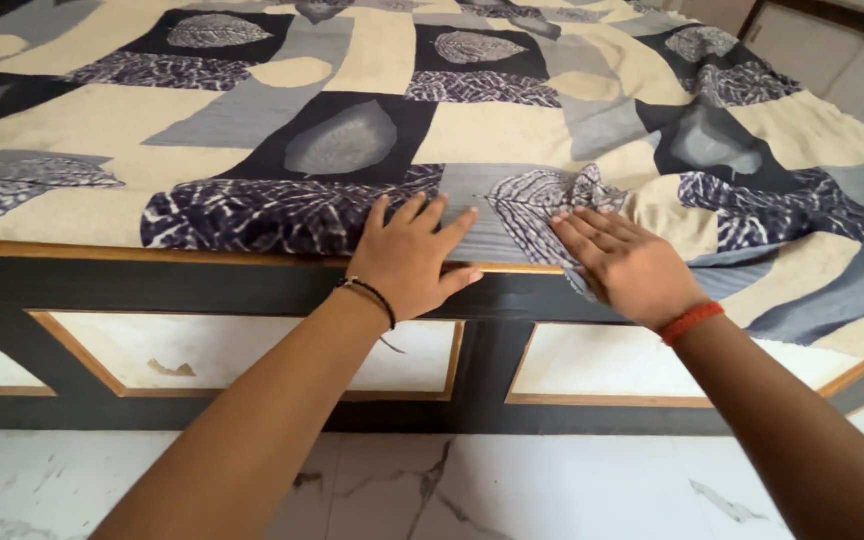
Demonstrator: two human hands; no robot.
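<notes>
Your bedsheet (512, 130) is a soft, slightly nubbly cloth in a patchwork of cream, grey and near-black blocks, many printed with veined leaf shapes; it covers the bed (202, 285) from the near edge up to 12 o'clock and out past both sides of the view. The bed's side is dark painted wood trimmed with thin honey-coloured strips, with pale recessed panels (252, 350) set into it, one showing a small chipped patch. Below it lies a glossy white marble floor (552, 480) with grey veins. Your left hand (412, 262) lies flat with the fingers spread, palm down right on the sheet's near edge where the cloth meets the wooden strip, fingertips pointing toward 12 o'clock; a thin black thread band (370, 295) circles that wrist. Your right hand (624, 262) is also open and flat, fingers close together and angled toward 10 o'clock, pressing on a bunched, wrinkled fold of the sheet that hangs over the bed's edge; a red thread band (692, 322) sits on that wrist. The two hands are near each other, not touching, with a grey leaf-printed patch between them. From your right hand toward 3 o'clock the sheet drapes loose and rumpled down over the bed's corner, while toward 9 o'clock it lies smooth along the edge.
</notes>
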